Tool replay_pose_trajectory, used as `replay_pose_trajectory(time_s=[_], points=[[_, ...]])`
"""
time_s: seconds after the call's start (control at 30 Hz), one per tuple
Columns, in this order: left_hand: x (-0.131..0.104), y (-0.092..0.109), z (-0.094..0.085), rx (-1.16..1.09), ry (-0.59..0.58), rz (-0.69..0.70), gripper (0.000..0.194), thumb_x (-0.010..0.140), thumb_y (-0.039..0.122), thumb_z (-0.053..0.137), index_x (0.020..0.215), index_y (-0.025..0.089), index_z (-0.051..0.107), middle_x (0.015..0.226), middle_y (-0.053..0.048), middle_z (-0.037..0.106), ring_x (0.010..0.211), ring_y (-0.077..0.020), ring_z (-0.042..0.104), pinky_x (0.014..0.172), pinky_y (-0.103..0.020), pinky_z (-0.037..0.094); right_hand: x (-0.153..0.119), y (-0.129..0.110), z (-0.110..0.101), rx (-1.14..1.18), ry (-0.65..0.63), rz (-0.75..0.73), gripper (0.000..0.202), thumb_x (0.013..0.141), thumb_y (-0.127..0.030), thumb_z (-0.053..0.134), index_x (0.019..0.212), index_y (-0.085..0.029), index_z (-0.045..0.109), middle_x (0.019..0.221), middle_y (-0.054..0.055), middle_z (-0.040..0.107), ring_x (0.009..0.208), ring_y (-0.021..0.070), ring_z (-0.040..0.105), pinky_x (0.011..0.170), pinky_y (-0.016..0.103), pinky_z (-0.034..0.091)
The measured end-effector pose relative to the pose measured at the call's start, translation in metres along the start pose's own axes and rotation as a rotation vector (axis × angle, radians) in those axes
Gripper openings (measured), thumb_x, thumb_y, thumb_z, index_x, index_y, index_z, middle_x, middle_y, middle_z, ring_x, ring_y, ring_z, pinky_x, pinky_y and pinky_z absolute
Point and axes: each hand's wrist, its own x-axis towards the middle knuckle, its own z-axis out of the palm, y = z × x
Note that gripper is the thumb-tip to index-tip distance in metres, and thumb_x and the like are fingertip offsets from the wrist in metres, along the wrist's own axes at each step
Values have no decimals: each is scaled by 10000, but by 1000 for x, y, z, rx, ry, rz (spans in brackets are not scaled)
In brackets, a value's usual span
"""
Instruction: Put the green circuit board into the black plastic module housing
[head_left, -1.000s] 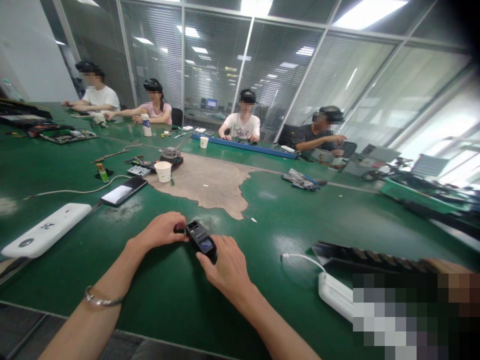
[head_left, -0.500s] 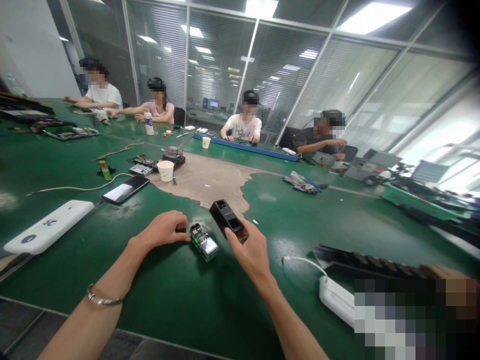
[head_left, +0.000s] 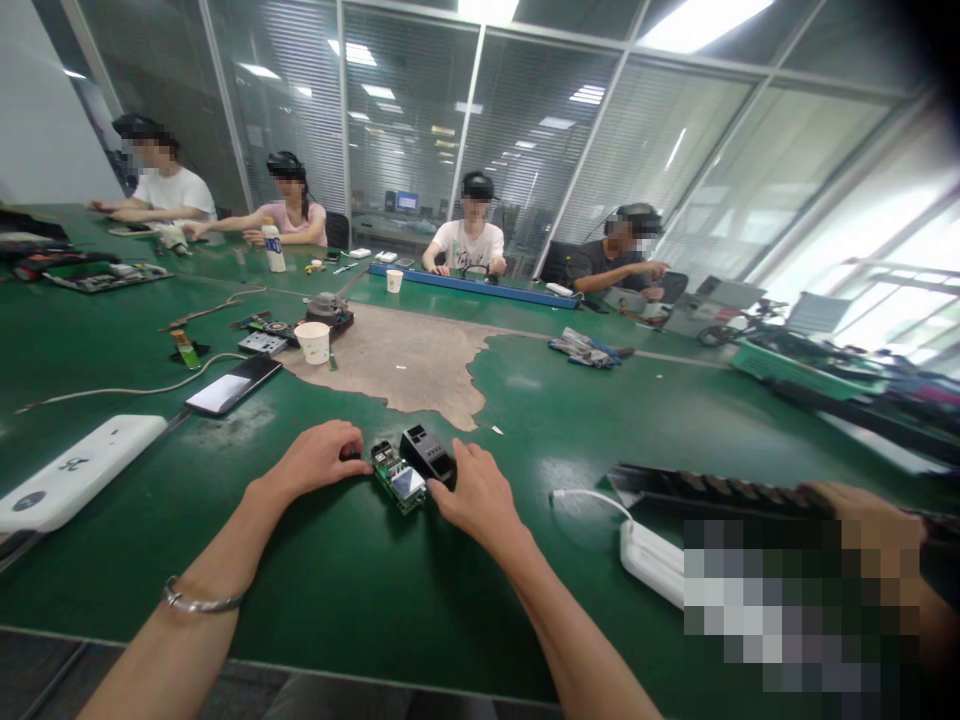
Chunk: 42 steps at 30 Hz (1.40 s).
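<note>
A green circuit board (head_left: 398,480) with a silvery square part lies on the table before me. My left hand (head_left: 322,460) rests at its left side, fingers curled and thumb tip at the board's edge. Something dark shows between those fingers, too small to make out. On the board's other side, my right hand (head_left: 480,490) has its fingers on a black plastic housing (head_left: 427,452) with square cut-outs in its face. The housing is low beside the board, tilted; whether it touches the table is hidden by my hand.
To the left are a white power bank (head_left: 90,470), a phone (head_left: 234,384) and a paper cup (head_left: 313,342). Gloves (head_left: 585,347) lie ahead right. A white device with a cable (head_left: 649,560) and another person's hand (head_left: 855,505) are at right. Several people sit across the table.
My right hand has lowered the black housing from above the table to right beside the circuit board. My left hand stays by the board. The view has shifted slightly right.
</note>
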Motion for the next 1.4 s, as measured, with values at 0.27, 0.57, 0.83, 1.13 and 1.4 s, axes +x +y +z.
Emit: replay_pose_trajectory(time_s=[0.27,0.57,0.83,1.13,1.4], points=[[-1,2,-1,7,4,-9,374,830,577,619,829,204,593,827,-17,593,769,-172,523,642,-266,344,8,2,-6,314,128,3,352,832,-322,606,1148,-175,658,1056,85,708,887,218,650,822,340,496],[-2,0,2,-11,32,-11,372,832,580,617,827,209,585,840,-21,602,783,-183,539,645,-271,351,-7,-28,-4,520,157,-136,347,836,-344,641,1141,-180,670,1051,82,702,887,203,644,772,320,532],[-3,-3,-1,-40,12,6,303,827,513,642,847,216,588,834,-14,594,780,-178,540,656,-273,369,-17,-40,-1,322,149,-197,393,834,-329,630,1194,-174,618,1074,101,670,1000,254,596,911,393,468],[-2,-1,-4,-37,-19,17,423,735,577,708,935,222,595,884,-20,586,818,-193,531,682,-291,372,-19,-42,-2,270,130,-193,400,812,-297,599,1192,-173,582,1037,90,639,976,247,576,884,366,466],[-2,-4,-1,-22,-36,25,505,706,637,706,991,234,599,898,-25,587,838,-207,540,710,-298,382,-19,-38,8,201,43,-184,405,805,-336,609,1179,-181,595,1025,87,643,971,246,584,869,359,474]])
